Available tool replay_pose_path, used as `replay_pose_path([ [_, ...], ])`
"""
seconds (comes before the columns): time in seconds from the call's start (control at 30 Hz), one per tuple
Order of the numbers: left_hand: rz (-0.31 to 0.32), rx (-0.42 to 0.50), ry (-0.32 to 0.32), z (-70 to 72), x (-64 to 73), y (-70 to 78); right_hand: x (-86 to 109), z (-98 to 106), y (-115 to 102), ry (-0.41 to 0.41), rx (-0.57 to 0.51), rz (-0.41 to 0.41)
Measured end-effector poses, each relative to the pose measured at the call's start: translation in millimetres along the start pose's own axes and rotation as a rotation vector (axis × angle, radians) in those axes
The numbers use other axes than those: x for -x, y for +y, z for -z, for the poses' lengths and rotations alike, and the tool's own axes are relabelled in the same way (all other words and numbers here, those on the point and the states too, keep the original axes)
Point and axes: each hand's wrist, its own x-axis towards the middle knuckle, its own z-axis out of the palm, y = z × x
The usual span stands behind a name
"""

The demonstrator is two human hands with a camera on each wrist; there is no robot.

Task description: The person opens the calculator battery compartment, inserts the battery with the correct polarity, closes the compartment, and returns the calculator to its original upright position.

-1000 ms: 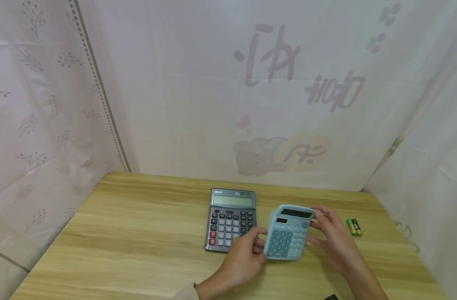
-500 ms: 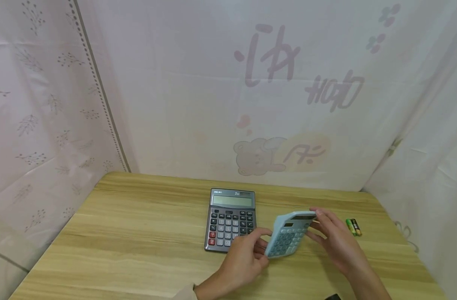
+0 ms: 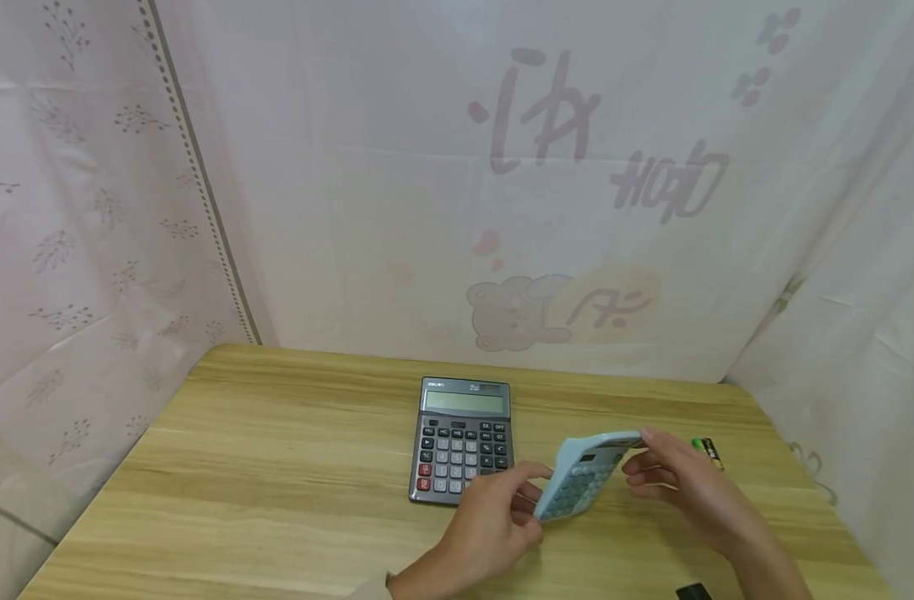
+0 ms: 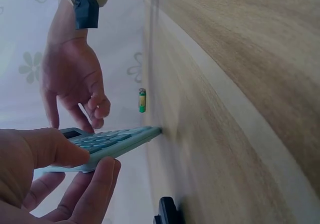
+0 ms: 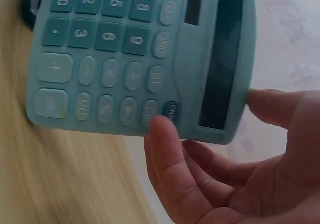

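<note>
A light blue calculator [image 3: 584, 475] is held tilted above the wooden table, its keys facing right in the head view. My left hand [image 3: 494, 525] pinches its left edge, thumb on the front side and fingers behind in the left wrist view. At the upper right corner, my right hand [image 3: 704, 492] grips it. In the right wrist view, one fingertip [image 5: 167, 126] overlaps the front by the ON key, and another finger touches the display end. A dark grey calculator [image 3: 466, 408] lies flat behind my left hand, its lower right keys hidden by that hand.
Two small batteries [image 3: 707, 452] lie on the table [image 3: 299, 467] beyond my right hand, which partly covers them. A pale printed curtain [image 3: 367, 208] stands behind the table. A black device [image 3: 693, 592] shows near my right forearm.
The light blue calculator has turned from facing me to a steep rightward tilt, so its front looks narrower. My right hand has shifted right and slightly down; my left hand moved slightly right.
</note>
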Motion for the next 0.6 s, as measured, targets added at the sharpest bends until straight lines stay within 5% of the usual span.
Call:
replay_pose_path([
  [0.23,-0.073,-0.091,-0.002,-1.8,0.3,3.8,4.4,12,-2,-0.005,0.037,-0.003],
  [0.6,-0.19,-0.193,-0.011,-5.6,-1.2,7.1,11.3,30,1,-0.046,-0.058,0.141],
])
